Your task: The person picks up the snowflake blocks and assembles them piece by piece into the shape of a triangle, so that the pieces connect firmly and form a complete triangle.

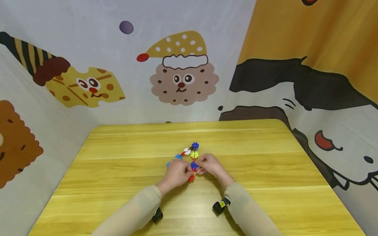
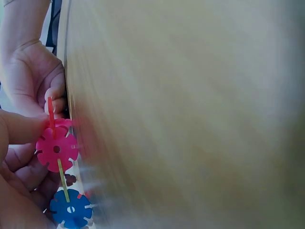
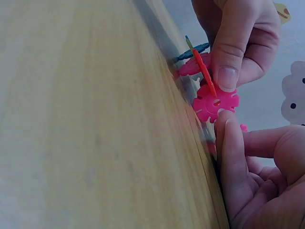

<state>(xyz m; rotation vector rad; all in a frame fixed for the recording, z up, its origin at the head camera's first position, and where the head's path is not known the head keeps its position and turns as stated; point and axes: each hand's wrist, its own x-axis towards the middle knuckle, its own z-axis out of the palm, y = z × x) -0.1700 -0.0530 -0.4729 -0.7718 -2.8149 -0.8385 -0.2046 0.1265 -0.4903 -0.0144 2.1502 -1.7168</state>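
A chain of notched plastic snowflake discs runs across the wooden table, with a white disc (image 1: 187,151), a yellow-green disc (image 1: 194,154) and a dark blue disc (image 1: 195,146) at its far bend. My left hand (image 1: 177,172) grips the near part of the chain, its thumb against a pink disc (image 3: 209,104) beside an edge-on red disc (image 3: 204,71). From the other side my right hand (image 1: 209,164) pinches the chain, fingertips at the same pink disc's edge. Another pink disc (image 2: 57,149) and a blue disc (image 2: 71,210) hang on below the left thumb. Fingers hide some discs.
The wooden table (image 1: 265,154) extends around both hands, its far edge against a cartoon-printed curtain (image 1: 183,19). Black wrist cameras (image 1: 220,207) sit under both forearms, close over the tabletop.
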